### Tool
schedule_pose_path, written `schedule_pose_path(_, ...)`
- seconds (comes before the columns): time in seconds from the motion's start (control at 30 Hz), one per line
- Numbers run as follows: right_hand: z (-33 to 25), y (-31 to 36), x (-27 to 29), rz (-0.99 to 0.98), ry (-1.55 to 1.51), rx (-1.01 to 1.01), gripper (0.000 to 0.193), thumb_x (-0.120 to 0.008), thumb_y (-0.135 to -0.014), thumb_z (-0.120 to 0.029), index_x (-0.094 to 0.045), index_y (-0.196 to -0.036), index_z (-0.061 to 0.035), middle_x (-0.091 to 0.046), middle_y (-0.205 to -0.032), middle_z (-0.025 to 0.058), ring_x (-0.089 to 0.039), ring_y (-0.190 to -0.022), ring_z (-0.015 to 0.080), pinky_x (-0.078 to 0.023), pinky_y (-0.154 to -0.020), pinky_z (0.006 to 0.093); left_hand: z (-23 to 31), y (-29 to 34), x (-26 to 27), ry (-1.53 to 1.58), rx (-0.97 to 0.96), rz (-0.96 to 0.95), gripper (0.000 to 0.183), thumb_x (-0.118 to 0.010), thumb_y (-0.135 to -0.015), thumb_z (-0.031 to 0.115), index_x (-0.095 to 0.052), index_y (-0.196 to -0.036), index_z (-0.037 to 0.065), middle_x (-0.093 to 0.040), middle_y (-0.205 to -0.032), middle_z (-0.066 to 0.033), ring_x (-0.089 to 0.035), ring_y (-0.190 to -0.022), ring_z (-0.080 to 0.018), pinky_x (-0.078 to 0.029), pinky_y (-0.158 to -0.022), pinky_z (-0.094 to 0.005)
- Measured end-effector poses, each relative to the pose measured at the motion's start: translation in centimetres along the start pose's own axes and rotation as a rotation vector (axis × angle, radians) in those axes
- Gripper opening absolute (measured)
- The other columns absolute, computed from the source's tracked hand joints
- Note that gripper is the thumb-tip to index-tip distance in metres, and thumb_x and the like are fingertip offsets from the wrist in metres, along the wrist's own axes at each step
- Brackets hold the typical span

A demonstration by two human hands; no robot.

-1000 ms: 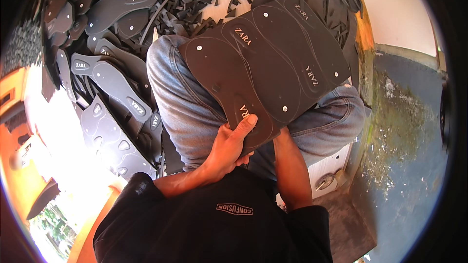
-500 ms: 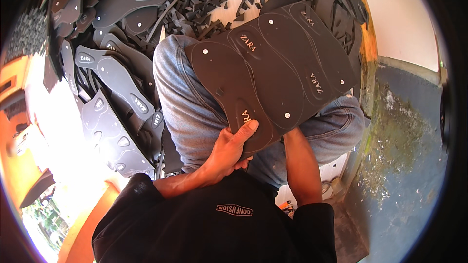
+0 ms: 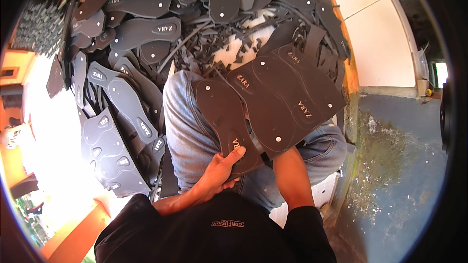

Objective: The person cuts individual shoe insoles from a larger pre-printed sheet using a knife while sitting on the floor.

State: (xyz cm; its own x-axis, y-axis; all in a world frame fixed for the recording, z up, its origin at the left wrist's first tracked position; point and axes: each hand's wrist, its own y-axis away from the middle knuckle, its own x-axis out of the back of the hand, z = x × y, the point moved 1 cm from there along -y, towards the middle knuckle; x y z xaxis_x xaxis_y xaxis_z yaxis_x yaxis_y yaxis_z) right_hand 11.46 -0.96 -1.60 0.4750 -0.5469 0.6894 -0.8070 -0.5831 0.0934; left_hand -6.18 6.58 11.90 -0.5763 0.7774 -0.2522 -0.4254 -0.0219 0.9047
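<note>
Over my lap lies a dark foam sheet with sandal-sole outlines, raised oval pads and small round white dots. A single sole piece sits along its left side, with a narrow gap between them toward the near end. My left hand is closed on the near end of this sole piece, thumb on top and fingers beneath. My right hand reaches under the near edge of the sheet; its fingers are hidden there, so what they grip cannot be seen.
Loose cut soles lie heaped at the far left and back. Thin black foam scraps cover the area beyond my knees. Another uncut marked sheet leans at the left. A pale ledge and blue wall stand at the right.
The leftmost sole section has parted from the rest of the sheet, opening a gap at the near end. Sheet and hands sit slightly lower in view, which has shifted too.
</note>
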Motion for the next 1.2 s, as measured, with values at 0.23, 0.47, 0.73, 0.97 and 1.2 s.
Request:
schedule_pose_path(0.23, -3.4, -6.9, -3.6, -0.406, 0.033, -0.391, 0.03, -0.06, -0.088, -0.027, -0.059, -0.105, -0.0023, -0.061, -0.098, 0.0086, -0.059, -0.09, 0.0174, -0.048, -0.076, 0.031, -0.6, 1.8, 2.9, -0.072, -0.037, -0.107, 0.049, -0.055, -0.086, 0.054, -0.057, -0.083, 0.005, -0.05, -0.051, 0.0005, -0.042, -0.033, -0.0062, -0.029, -0.028, -0.0186)
schedule_pose_path(0.47, -8.8, 0.5, -6.3, -0.333, -1.304, -0.332, 0.039, -0.056, -0.091, -0.038, -0.059, -0.1, -0.0007, -0.061, -0.089, 0.0048, -0.058, -0.081, 0.011, -0.047, -0.072, 0.028, -2.5, 4.2, 8.3, -0.108, -0.189, -0.096, 0.041, -0.059, -0.088, 0.043, -0.064, -0.086, 0.002, -0.059, -0.06, -0.0014, -0.047, -0.038, -0.0057, -0.034, -0.032, -0.0189)
schedule_pose_path(0.73, -12.3, 10.9, 0.9, -0.223, -0.898, -0.191, 0.024, -0.066, -0.086, -0.021, -0.057, -0.073, -0.0037, -0.05, -0.064, -0.0077, -0.043, -0.057, 0.0021, -0.035, -0.049, 0.0226, 3.0, -0.7, 9.6, 0.128, -0.549, -0.075, 0.049, -0.05, -0.093, 0.043, -0.06, -0.108, -0.003, -0.065, -0.097, -0.0114, -0.063, -0.085, -0.0169, -0.051, -0.077, -0.0295)
schedule_pose_path(0.97, -5.5, 14.9, 6.4, -0.099, -0.308, -0.163, 0.039, -0.064, -0.088, -0.028, -0.048, -0.063, -0.0023, -0.041, -0.049, 0.0006, -0.033, -0.044, 0.0093, -0.03, -0.041, 0.0299, 3.9, -3.6, 5.9, 0.123, -0.442, -0.204, 0.033, -0.062, -0.089, 0.031, -0.063, -0.095, -0.002, -0.066, -0.08, -0.0062, -0.063, -0.067, -0.011, -0.051, -0.059, -0.0225)
schedule_pose_path(1.2, -3.6, 16.2, 7.3, -0.095, -0.094, -0.18, 0.045, -0.065, -0.086, -0.03, -0.044, -0.058, -0.0012, -0.036, -0.043, 0.0096, -0.031, -0.04, 0.0179, -0.03, -0.04, 0.0347, 4.7, -2.7, 3.9, -0.005, -0.378, -0.219, 0.039, -0.06, -0.089, 0.036, -0.064, -0.096, -0.002, -0.066, -0.079, -0.0057, -0.063, -0.067, -0.0107, -0.05, -0.059, -0.023)
